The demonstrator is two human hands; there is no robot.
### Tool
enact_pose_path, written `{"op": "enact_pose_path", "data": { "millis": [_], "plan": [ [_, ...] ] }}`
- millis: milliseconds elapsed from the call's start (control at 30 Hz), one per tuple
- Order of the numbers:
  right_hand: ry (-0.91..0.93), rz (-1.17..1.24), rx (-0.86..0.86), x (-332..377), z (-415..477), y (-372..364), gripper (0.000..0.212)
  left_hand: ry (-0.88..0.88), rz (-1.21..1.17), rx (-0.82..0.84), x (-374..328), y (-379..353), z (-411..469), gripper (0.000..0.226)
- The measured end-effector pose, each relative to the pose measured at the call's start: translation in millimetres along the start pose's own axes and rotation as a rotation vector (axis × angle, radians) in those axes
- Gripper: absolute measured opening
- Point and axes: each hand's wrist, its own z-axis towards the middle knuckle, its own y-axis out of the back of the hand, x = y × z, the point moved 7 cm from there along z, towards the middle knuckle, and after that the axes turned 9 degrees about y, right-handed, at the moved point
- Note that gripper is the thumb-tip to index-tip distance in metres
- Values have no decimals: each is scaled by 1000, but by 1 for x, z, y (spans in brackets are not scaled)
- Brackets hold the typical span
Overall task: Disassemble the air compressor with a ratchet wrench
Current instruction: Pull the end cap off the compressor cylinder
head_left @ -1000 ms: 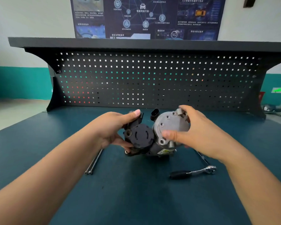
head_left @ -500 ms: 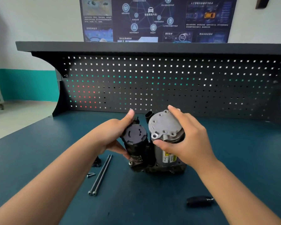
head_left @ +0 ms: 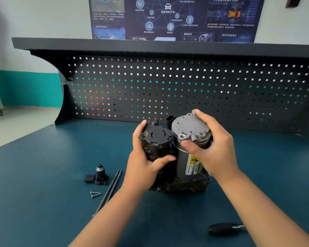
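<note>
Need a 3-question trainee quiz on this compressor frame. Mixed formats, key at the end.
1. How many loose screws lie beside the long bolts?
2. True or false: neither the left hand nor the right hand holds the ratchet wrench.
3. The left hand's grip is on: A) the long bolts, B) the air compressor's black housing, C) the ratchet wrench.
Key: 1 two; 2 true; 3 B.

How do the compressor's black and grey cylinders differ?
The black cylinder has a slotted cap; the grey cylinder a light metal cap with holes. The grey one carries a yellow warning label; the black one none. The left hand grips the black one, the right hand the grey. Both stand side by side.
</note>
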Motion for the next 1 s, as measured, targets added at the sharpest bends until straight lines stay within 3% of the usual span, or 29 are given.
{"op": "enact_pose_path", "data": {
  "millis": [333, 500, 1000],
  "plan": [
    [-33, 192, -110, -8, 7, 5, 55, -37, 42, -65, -16, 4, -3, 84],
    [-45, 294, -127, -8, 3, -1, 55, -53, -71, -55, -17, 3, -8, 89],
    [17, 339, -210, -5, 2, 0, 54, -88, -70, -39, -20, 5, -7, 85]
  ]
}}
